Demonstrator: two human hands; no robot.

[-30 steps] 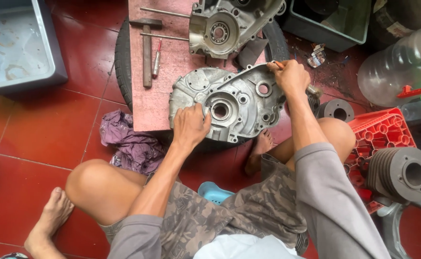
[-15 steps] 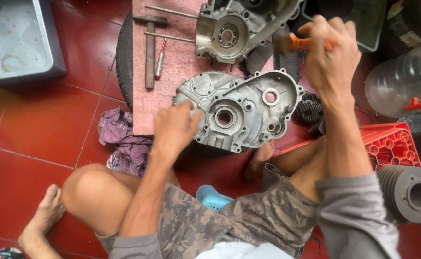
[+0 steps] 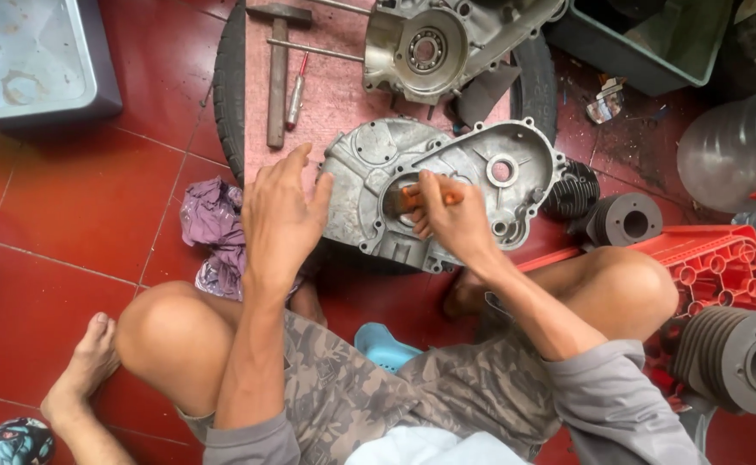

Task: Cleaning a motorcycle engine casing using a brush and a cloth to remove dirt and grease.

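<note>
Two hands seen | left hand (image 3: 279, 211): fingers spread, laid flat on grey engine case (image 3: 447, 185) | right hand (image 3: 451, 215): closed round orange-handled brush (image 3: 412, 198) | case rests on pink board (image 3: 335, 95)

Your left hand (image 3: 281, 211) rests on the near-left edge of the flat grey metal engine case half (image 3: 447, 185), which lies on the pink board (image 3: 335, 95). Your right hand (image 3: 451, 220) holds an orange-handled brush (image 3: 412, 198) over its middle. Behind lies the second grey engine casing (image 3: 434, 43); left of that, the wooden-handled hammer (image 3: 276, 69).
</note>
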